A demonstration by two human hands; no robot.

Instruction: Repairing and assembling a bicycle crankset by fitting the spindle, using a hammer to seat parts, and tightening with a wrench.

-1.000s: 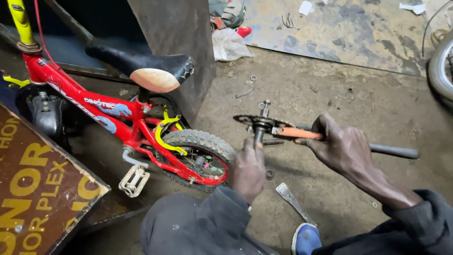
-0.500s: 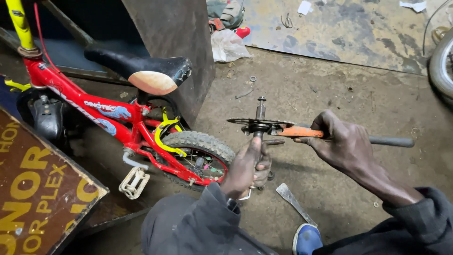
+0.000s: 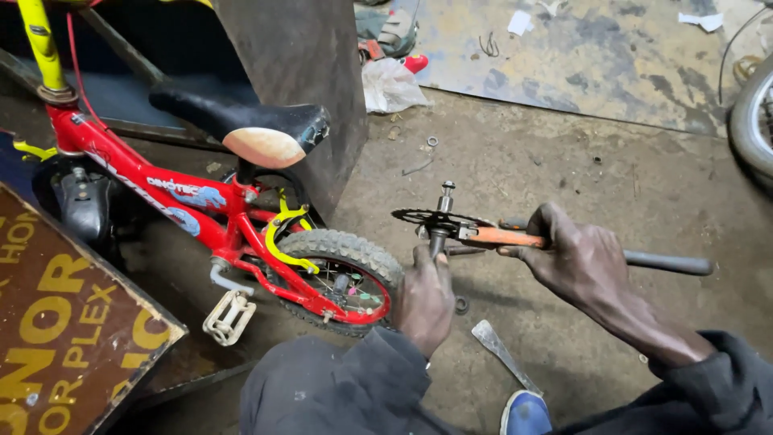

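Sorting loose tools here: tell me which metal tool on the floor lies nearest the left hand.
The flat grey metal bar lying just right of the left hand; the small bent piece lies far up by the plastic bag.

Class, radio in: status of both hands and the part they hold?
Left hand gripping crank spindle from below. Right hand on wrench. Chainring aloft; bike wheel close left.

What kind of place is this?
Likely a bike repair workshop. A small red bike stands on a stained concrete floor, the hands work on a loose crank and chainring with a long tool, and another wheel shows at the right edge.
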